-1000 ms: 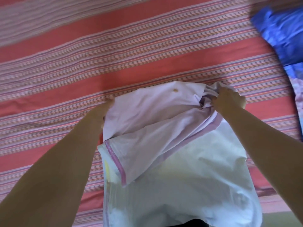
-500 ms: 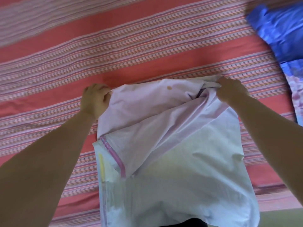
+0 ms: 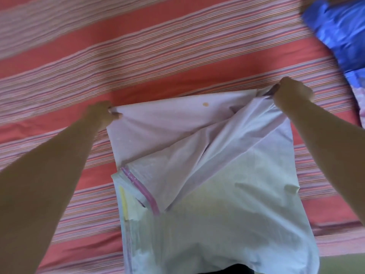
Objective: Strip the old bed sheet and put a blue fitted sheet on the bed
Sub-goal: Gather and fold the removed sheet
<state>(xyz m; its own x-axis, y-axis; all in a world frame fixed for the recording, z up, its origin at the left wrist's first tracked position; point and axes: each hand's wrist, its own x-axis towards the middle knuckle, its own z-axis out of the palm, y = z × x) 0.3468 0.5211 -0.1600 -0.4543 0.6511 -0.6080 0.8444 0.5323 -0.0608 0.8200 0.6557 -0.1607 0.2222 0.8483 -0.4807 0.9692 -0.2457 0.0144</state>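
Here, a pale lilac folded cloth (image 3: 177,135), perhaps a pillowcase, stretched across the lower middle of the frame. Left hand (image 3: 102,113) at centre left, fingers curled, pinching the cloth's far left corner. Right hand (image 3: 292,93) at centre right, fingers curled round the bunched far right corner. Between the two hands, the far edge pulled taut, with a small tan spot (image 3: 205,104) just below it. Pink-edged hem (image 3: 142,189) running diagonally at lower centre. Beneath everything, the red and lilac striped bed sheet (image 3: 138,46), spread flat on the bed. At upper right, crumpled blue sheet (image 3: 339,28) lying on the bed, well apart from both hands.
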